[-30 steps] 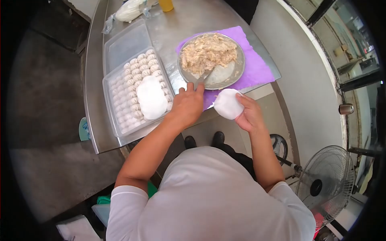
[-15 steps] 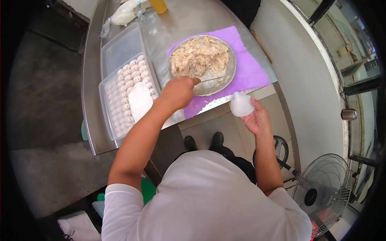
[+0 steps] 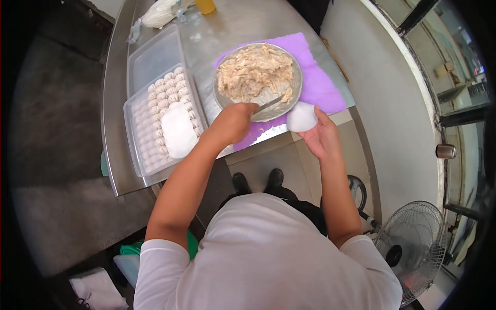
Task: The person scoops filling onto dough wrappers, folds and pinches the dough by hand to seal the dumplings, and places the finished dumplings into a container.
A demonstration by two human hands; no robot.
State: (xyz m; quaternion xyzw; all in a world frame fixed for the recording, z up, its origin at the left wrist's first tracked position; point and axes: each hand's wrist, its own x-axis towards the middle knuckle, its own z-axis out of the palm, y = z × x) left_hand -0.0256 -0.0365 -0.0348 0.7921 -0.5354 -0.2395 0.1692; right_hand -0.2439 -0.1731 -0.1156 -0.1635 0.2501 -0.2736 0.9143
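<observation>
A flat-bladed tool (image 3: 269, 104) is being gripped in the left hand (image 3: 233, 124), the fingers being wrapped closely around its handle, and the blade is being held low over the near part of a round metal pan (image 3: 298, 77). A small clump (image 3: 287, 95) of the pale mixture (image 3: 256, 70) is being gathered at the blade's tip, by the pan's right wall; whether it is being borne by the blade alone or pressed against the wall cannot be told. A thin white wrapper (image 3: 302, 118) is being pinched narrowly at its edge in the right hand (image 3: 321, 135), just beside the pan's near right rim, the fingers being partly hidden beneath. The pan is being carried by a purple cloth (image 3: 320, 77) on the metal surface (image 3: 206, 41), while rows of pleated dumplings (image 3: 168, 93) are being held in a clear container (image 3: 132, 132) to the left. The scoop seems best done with the blade being tilted slightly upward, the clump being supported from below and loose strands being trimmed against the wall. A light pinch seems to be called for, since so thin a sheet is likely being stretched by any harder hold; its middle is best being left clear.
</observation>
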